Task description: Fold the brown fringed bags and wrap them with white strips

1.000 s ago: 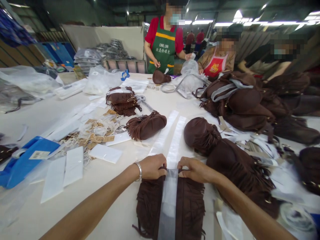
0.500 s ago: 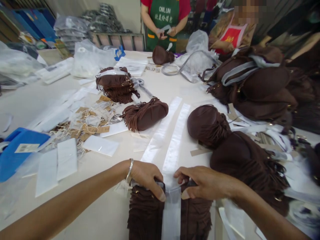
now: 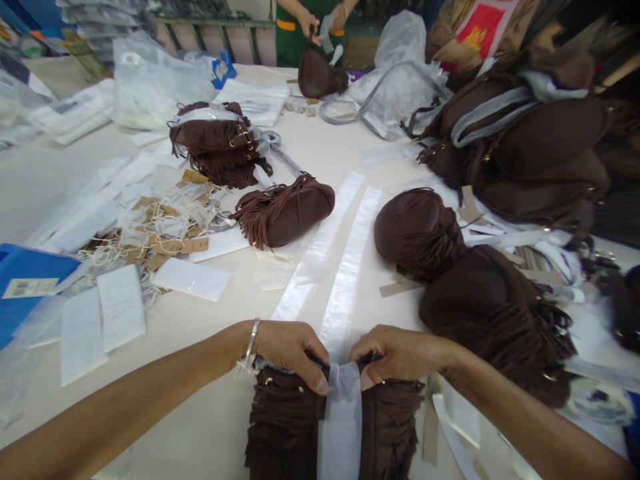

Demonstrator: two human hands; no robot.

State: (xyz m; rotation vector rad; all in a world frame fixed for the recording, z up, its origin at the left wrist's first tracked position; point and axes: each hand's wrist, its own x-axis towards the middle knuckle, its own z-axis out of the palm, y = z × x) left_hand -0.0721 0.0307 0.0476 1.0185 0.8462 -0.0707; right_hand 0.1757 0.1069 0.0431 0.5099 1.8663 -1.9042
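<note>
A brown fringed bag (image 3: 290,427) lies at the table's near edge, with a clear plastic strip (image 3: 341,413) running down its middle. My left hand (image 3: 287,350), with a silver bangle on the wrist, grips the bag's top edge left of the strip. My right hand (image 3: 395,353) grips the top edge just right of it, fingers curled against the strip. Both hands are closed. The strip continues away from me across the table as a long band (image 3: 350,267), with a second band (image 3: 315,253) beside it.
More brown fringed bags lie around: one at centre (image 3: 287,213), one behind it (image 3: 215,143), a heap at right (image 3: 480,300) and far right (image 3: 530,147). Paper tags and white cards (image 3: 150,240) litter the left. A blue box (image 3: 25,280) sits far left. A person's hands (image 3: 313,23) work across the table.
The view has tipped down and closer. My hands have drawn the bag's top edge together around the plastic strip, and the bag looks more bunched than before.
</note>
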